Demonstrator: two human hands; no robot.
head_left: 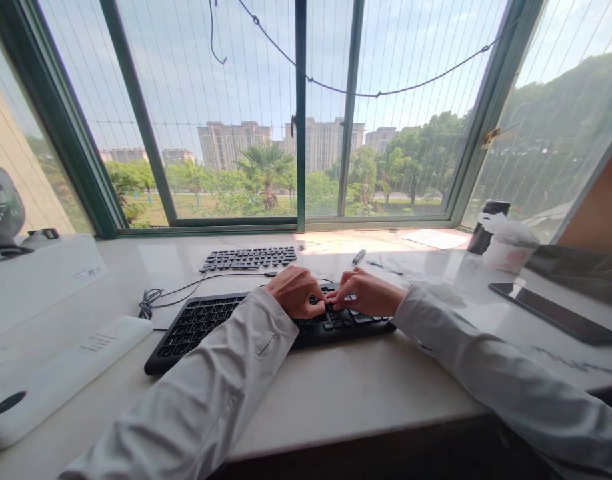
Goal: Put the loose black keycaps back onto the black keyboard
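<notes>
A black keyboard (203, 320) lies on the table in front of me, with bare key sockets showing across its left part and several keycaps in place on its right. My left hand (296, 291) is closed over the right half of the keyboard, thumb and fingertips pressed together. Right beside it, my right hand (369, 293) is pinched, its fingertips meeting those of the left. Whatever sits between the fingertips is too small to make out. Behind the keyboard, loose black keycaps (251, 258) stand in rows.
A coiled cable (149, 303) lies left of the keyboard. At left are a white power strip (71, 373) and a white box (46, 273). To the right lie a phone (553, 312), a dark bottle (487, 230), a plastic-wrapped cup (509, 247) and a small tool (359, 257).
</notes>
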